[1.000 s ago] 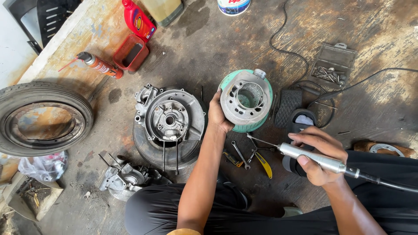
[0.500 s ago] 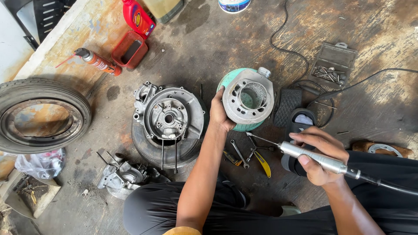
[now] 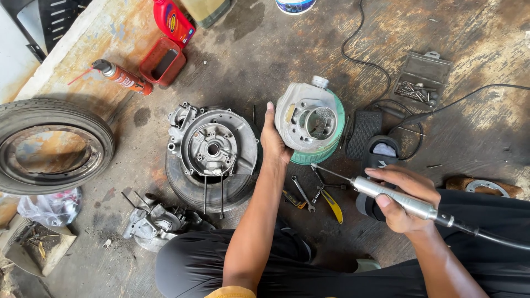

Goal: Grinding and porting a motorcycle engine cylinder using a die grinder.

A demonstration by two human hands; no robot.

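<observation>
From the head camera we see our left hand (image 3: 274,140) cupped around the side of a grey engine cylinder (image 3: 307,118), lifted over a green roll, its bore facing up at us. Our right hand (image 3: 402,200) is wrapped tight around a rotary grinder handpiece (image 3: 395,198), whose long axis runs left-right with the bit toward the cylinder. An engine crankcase (image 3: 212,148) sits just left; wrenches (image 3: 305,194) lie below.

The grey metal engine cylinder (image 3: 307,118), with a round bore and a ported face, is held tilted above a green roll, its bore facing up toward the camera. The silver rotary grinding handpiece (image 3: 395,197) lies nearly level, its thin bit pointing left toward the cylinder, a dark cable trailing right.
</observation>
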